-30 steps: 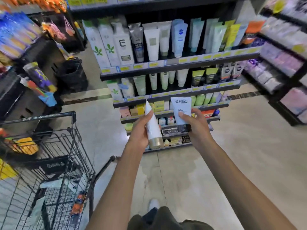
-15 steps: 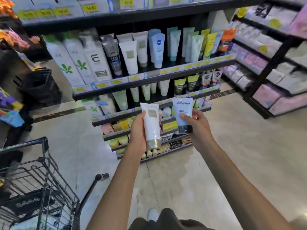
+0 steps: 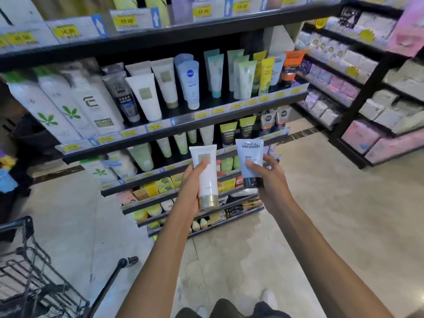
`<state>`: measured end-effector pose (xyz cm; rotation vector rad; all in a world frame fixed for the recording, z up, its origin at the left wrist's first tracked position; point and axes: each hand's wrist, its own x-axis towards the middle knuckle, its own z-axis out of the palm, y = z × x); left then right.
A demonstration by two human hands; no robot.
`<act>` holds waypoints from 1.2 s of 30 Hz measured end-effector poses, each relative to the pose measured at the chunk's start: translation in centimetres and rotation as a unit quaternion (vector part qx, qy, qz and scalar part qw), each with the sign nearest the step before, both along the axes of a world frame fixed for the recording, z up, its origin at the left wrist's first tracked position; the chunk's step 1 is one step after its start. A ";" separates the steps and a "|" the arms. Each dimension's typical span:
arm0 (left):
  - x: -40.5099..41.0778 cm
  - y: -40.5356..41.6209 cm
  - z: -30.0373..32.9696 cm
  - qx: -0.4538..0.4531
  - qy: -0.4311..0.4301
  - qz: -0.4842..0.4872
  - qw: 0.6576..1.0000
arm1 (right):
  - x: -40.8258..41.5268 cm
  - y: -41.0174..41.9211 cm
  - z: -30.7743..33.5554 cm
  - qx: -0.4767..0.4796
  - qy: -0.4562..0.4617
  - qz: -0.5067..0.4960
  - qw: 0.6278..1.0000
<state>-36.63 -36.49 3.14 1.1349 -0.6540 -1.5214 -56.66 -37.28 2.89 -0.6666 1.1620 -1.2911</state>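
Two tubes were held upright, caps down, in front of the shelf (image 3: 183, 123): left hand (image 3: 190, 188) curled round white tube (image 3: 207, 180) at mid-body, right hand (image 3: 271, 182) pinching blue tube (image 3: 249, 153) w/ thumb on front; both prob. light, soft, squashy, so grip near cap.

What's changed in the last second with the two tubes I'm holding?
The left hand turned the white tube from tilted and edge-on to upright, front facing the camera. The cart slid toward the lower left of the view. Nothing picked up or let go; the right hand holds the blue tube as before.
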 end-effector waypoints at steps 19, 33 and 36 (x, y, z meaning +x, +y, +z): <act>-12.3 -6.3 0.2 -0.030 -0.014 0.136 0.990 | -12.3 -10.4 1.2 0.008 0.003 0.126 0.992; -4.0 -10.0 3.7 -0.103 -0.073 0.195 0.973 | -4.1 -14.2 2.9 -0.019 0.000 0.189 0.982; -2.1 -11.1 4.5 -0.100 -0.093 0.193 0.972 | -2.4 -14.7 3.4 -0.031 -0.002 0.189 0.982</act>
